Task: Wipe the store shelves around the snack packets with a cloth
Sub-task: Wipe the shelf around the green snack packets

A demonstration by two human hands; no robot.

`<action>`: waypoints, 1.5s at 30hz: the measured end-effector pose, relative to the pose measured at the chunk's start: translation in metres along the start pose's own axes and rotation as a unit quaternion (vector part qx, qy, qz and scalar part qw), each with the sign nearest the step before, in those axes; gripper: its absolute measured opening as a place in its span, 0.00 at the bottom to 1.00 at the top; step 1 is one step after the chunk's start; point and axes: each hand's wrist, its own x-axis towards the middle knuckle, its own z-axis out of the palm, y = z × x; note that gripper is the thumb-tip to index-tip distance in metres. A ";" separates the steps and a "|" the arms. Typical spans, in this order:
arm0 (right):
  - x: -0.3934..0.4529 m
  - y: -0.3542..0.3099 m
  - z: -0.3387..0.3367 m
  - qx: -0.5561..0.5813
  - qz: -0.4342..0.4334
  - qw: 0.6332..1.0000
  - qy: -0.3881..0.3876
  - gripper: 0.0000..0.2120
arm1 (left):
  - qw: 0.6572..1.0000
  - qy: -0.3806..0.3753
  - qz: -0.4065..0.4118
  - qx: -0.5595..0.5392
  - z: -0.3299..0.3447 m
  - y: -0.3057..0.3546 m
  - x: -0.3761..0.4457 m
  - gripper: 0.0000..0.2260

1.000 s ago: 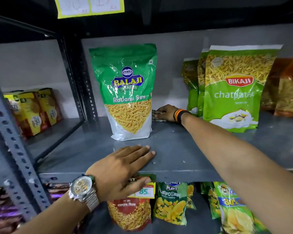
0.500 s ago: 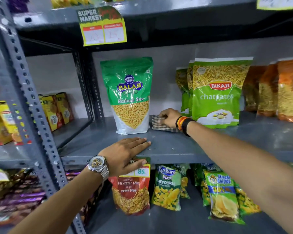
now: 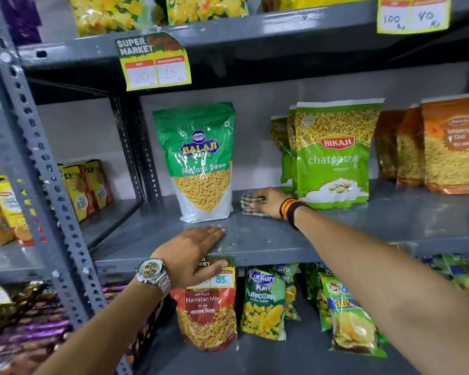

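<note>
My right hand (image 3: 268,202) presses a checked cloth (image 3: 249,204) flat on the grey metal shelf (image 3: 268,239), in the gap between two green snack packets. The Balaji Ratlami Sev packet (image 3: 201,161) stands upright just left of the cloth. The Bikaji packet (image 3: 333,155) stands to its right, with more green packets behind it. My left hand (image 3: 192,253) rests flat on the shelf's front edge, fingers spread, thumb over the price tag below, holding nothing.
Orange packets (image 3: 450,147) stand at the shelf's right end. A perforated grey upright (image 3: 38,158) runs down the left, with yellow boxes (image 3: 84,188) beyond. Below hang Navratan Mix (image 3: 207,315), Kurkure Puffcorn (image 3: 264,301) and chips packets. A price tag (image 3: 155,63) hangs from the shelf above.
The view has risen and pulled back, showing the upper shelf. My right hand has drawn the cloth forward from the shelf's back into the gap. My left hand stays on the edge.
</note>
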 end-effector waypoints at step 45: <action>-0.077 0.038 -0.078 -0.034 -0.023 0.998 0.048 0.14 | 0.998 0.011 0.056 -0.041 -0.005 0.061 0.057 0.34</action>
